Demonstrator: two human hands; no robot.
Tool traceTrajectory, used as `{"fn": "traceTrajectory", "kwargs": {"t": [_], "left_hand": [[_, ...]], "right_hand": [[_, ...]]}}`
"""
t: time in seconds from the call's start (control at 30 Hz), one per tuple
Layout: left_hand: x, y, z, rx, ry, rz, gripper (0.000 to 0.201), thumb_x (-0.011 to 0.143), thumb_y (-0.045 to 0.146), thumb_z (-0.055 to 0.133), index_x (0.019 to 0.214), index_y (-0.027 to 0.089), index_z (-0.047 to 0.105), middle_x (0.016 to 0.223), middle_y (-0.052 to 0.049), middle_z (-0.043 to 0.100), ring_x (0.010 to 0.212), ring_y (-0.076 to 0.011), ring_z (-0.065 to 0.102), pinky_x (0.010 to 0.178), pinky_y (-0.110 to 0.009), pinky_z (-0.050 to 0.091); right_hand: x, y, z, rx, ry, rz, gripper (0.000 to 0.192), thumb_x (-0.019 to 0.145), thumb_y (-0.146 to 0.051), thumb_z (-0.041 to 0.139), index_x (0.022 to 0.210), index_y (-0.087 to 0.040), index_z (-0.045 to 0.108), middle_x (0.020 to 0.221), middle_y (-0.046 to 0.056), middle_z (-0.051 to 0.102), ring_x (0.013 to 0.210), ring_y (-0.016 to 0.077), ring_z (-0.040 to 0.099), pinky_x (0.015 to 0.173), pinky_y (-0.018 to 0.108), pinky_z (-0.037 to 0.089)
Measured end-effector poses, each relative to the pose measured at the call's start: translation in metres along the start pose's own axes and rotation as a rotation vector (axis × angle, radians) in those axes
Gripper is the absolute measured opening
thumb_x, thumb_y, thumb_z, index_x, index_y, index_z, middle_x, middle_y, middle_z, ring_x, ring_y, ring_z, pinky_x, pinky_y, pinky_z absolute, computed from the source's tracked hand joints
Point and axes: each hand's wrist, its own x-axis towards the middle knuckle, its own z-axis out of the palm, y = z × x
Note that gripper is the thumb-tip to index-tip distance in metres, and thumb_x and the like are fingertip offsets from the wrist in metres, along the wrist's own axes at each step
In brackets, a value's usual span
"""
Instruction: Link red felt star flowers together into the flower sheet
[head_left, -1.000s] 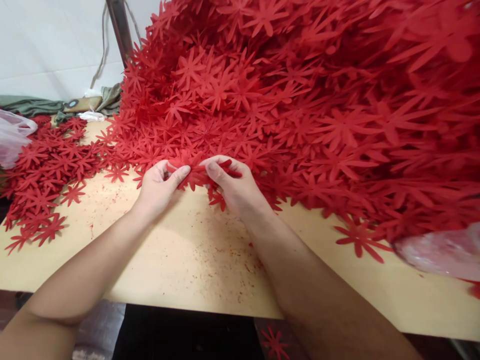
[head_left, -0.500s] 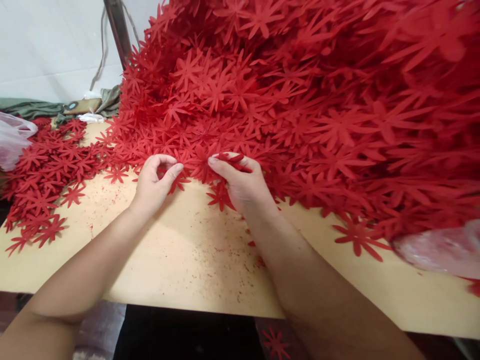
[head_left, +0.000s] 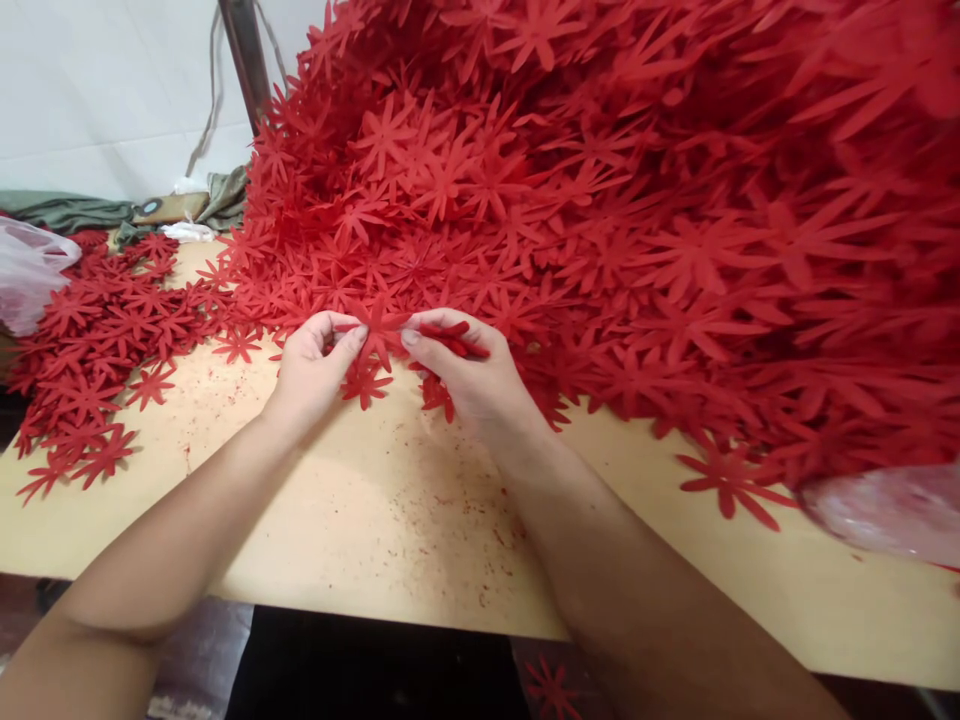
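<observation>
Between my two hands a red flower-shaped cutout (head_left: 382, 332) with long narrow petals is stretched out flat. My left hand (head_left: 319, 358) pinches a petal on its left side between thumb and forefinger. On the opposite side, my right hand (head_left: 469, 365) grips a petal the same way. Some rolled or folded red pieces (head_left: 459, 340) also lie in the curled fingers of my right hand; their exact shape is partly hidden. Just below the held cutout, another red cutout (head_left: 366, 384) rests on the table.
A tall heap of red flower cutouts (head_left: 465, 180) rises behind my hands and to the right. A smaller pile (head_left: 97, 345) lies left, beside a white plastic bag (head_left: 30, 275). A clear plastic bag (head_left: 892, 510) sits at right. Red scraps dot the wooden table (head_left: 360, 540).
My right hand has moved slightly left, bringing the flower cutout across to my left hand, which now pinches its other side. The view has shifted a little.
</observation>
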Motion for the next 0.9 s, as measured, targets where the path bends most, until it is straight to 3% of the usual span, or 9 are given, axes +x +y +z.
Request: {"fn": "traceTrajectory", "kwargs": {"t": [0.17, 0.4, 0.57, 0.67, 0.9], "left_hand": [[-0.0044, 0.0003, 0.0012, 0.055, -0.042, 0.021, 0.027, 0.074, 0.032, 0.071, 0.066, 0.018, 0.05, 0.06, 0.004, 0.054, 0.055, -0.0061, 0.049, 0.054, -0.019, 0.042], [-0.0063, -0.0066, 0.0006, 0.045, -0.102, -0.028, 0.031, 0.073, 0.035, 0.072, 0.067, 0.018, 0.047, 0.058, 0.005, 0.053, 0.048, -0.0053, 0.048, 0.044, -0.019, 0.038], [-0.0069, -0.0068, 0.0053, -0.08, -0.178, -0.128, 0.028, 0.069, 0.028, 0.076, 0.081, 0.018, 0.052, 0.067, 0.004, 0.062, 0.055, -0.0081, 0.06, 0.05, -0.021, 0.048], [-0.0064, -0.0034, 0.0047, -0.119, -0.207, -0.14, 0.028, 0.067, 0.03, 0.078, 0.078, 0.015, 0.056, 0.065, 0.003, 0.063, 0.056, -0.0074, 0.059, 0.055, -0.022, 0.05], [-0.0073, 0.0021, 0.002, -0.064, -0.139, -0.125, 0.038, 0.065, 0.04, 0.079, 0.067, 0.018, 0.048, 0.052, 0.004, 0.058, 0.046, -0.011, 0.06, 0.044, -0.024, 0.047]], "right_hand": [[-0.0025, -0.0048, 0.0005, -0.01, -0.067, 0.027, 0.036, 0.053, -0.048, 0.082, 0.068, -0.022, 0.064, 0.063, -0.005, 0.059, 0.057, 0.0066, 0.05, 0.056, 0.022, 0.047], [-0.0035, -0.0045, 0.0032, -0.039, -0.045, 0.087, 0.037, 0.047, -0.038, 0.086, 0.068, -0.02, 0.062, 0.062, -0.005, 0.058, 0.055, 0.0061, 0.048, 0.054, 0.022, 0.043], [-0.0012, -0.0001, 0.001, -0.067, -0.015, 0.063, 0.03, 0.052, -0.035, 0.083, 0.065, -0.02, 0.061, 0.063, -0.004, 0.057, 0.059, 0.0077, 0.051, 0.061, 0.025, 0.046], [-0.0024, -0.0009, 0.0017, -0.059, -0.016, 0.039, 0.031, 0.055, -0.04, 0.082, 0.065, -0.02, 0.06, 0.064, -0.004, 0.056, 0.06, 0.0078, 0.052, 0.063, 0.025, 0.048], [-0.0056, -0.0053, 0.0062, 0.0, -0.017, 0.071, 0.043, 0.045, -0.047, 0.086, 0.065, -0.02, 0.059, 0.057, -0.007, 0.052, 0.05, 0.004, 0.043, 0.048, 0.02, 0.039]]}}
